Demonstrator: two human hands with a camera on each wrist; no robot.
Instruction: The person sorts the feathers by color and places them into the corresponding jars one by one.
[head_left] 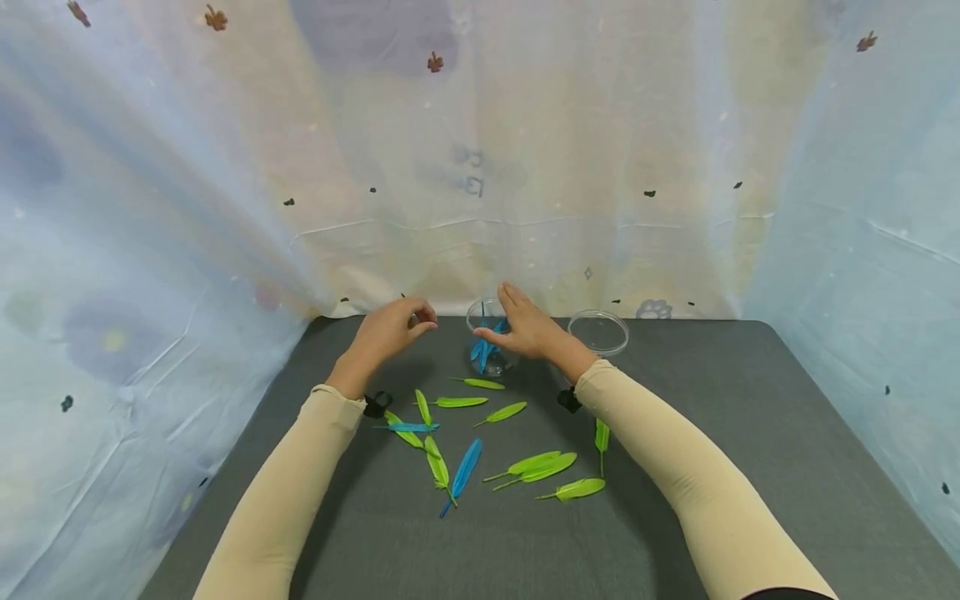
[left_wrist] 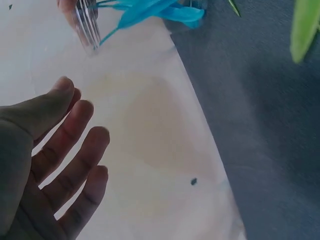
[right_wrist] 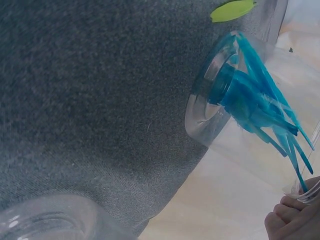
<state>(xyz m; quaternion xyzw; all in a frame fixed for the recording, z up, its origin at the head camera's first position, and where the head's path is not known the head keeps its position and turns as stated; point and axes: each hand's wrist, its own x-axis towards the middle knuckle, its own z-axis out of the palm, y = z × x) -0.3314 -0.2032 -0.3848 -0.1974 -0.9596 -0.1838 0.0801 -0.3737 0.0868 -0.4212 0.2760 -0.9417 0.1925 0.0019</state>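
A clear jar (right_wrist: 215, 135) with several blue feathers (right_wrist: 260, 107) inside stands near the table's far edge. My right hand (head_left: 528, 327) grips its rim from the right, thumb on the near side and fingers on the far side. Part of this hand shows at the rim in the right wrist view. My left hand (head_left: 392, 332) hovers to the left of the jar, apart from it. Its fingers are loosely bent with nothing between them, as the left wrist view shows. Quill ends of the blue feathers reach up to the rim.
A second clear jar (head_left: 622, 343) stands to the right, beyond the right wrist. Several green feathers (head_left: 550, 468) lie scattered on the grey table (head_left: 525, 542). Two blue feathers, one long (head_left: 467, 468) and one sideways (head_left: 412, 427), lie among them. A patterned curtain (head_left: 540, 167) hangs behind.
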